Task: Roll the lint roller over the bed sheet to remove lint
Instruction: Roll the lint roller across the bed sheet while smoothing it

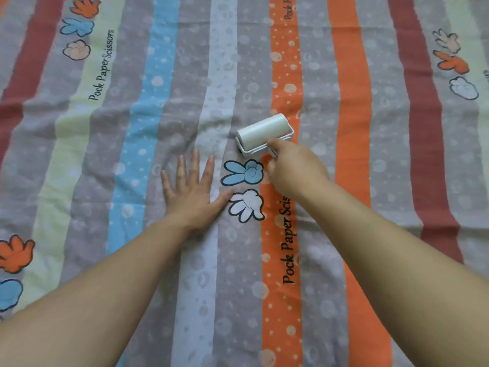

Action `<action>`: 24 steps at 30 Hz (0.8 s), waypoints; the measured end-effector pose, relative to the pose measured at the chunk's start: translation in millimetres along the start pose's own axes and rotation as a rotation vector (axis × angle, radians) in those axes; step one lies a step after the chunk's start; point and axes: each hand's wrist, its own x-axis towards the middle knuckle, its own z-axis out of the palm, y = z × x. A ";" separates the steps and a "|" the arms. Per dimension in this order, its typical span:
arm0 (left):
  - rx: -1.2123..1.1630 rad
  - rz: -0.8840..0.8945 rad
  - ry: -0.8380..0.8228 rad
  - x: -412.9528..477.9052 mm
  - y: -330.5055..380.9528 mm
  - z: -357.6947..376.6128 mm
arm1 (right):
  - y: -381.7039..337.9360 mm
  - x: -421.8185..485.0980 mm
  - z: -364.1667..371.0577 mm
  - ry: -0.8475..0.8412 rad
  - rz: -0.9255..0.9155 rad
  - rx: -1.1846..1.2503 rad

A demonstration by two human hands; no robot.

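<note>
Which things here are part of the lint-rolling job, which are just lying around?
In use: lint roller, held by right hand; bed sheet, pressed by left hand.
Not part: only sheet prints: cartoon hands, lettering.

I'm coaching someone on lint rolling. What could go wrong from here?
The bed sheet shows creases beside the lint roller. Rolling there may bunch the fabric, since the left hand presses flat off to the side. The right hand grips close behind the drum, so its fingers might brush the sticky surface.
</note>
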 end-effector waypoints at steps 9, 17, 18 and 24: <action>-0.029 0.050 -0.058 1.6 -1.8 -6.0 | 13.6 -48.7 -1.4 -0.029 0.106 -0.122; -0.061 0.086 -0.085 8.9 -9.0 1.0 | 20.1 -86.7 4.3 -0.025 0.180 -0.156; -0.065 0.088 -0.087 9.1 -9.2 1.7 | 21.2 -91.7 4.1 -0.031 0.192 -0.168; -0.078 0.096 -0.077 7.9 -9.2 -0.6 | 25.1 -112.1 -0.2 -0.059 0.215 -0.189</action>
